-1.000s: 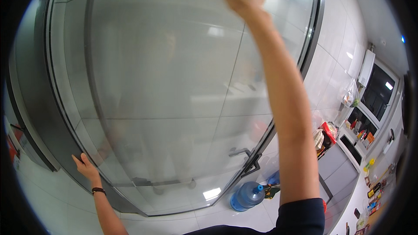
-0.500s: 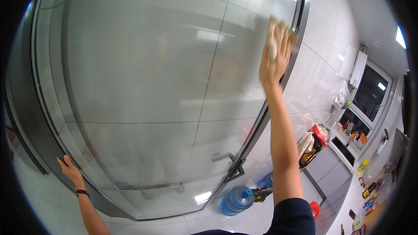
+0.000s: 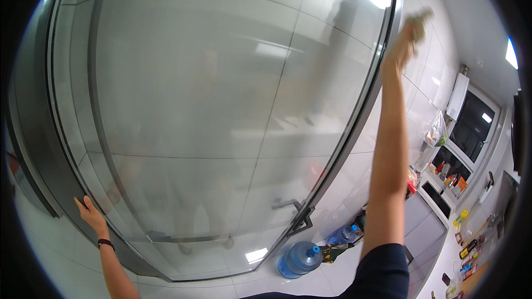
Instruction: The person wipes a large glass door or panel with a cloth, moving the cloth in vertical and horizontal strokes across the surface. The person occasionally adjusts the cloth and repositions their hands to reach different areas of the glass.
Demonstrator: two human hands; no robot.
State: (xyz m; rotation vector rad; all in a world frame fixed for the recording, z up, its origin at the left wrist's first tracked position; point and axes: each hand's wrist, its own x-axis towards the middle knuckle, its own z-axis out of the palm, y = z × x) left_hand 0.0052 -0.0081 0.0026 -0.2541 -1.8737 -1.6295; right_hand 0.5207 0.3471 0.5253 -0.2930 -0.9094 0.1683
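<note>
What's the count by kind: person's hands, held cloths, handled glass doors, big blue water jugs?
Left hand and right hand: 2
Cloth in the right hand, blurred: 1
Glass door with handle: 1
Blue water jugs on the floor: 2
Total: 6

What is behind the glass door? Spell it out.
Through the glass door shows a pale tiled wall with dark joint lines, blurred by hazy reflections. Whatever lies directly behind the door's opaque metal frame is covered and cannot be seen.
</note>
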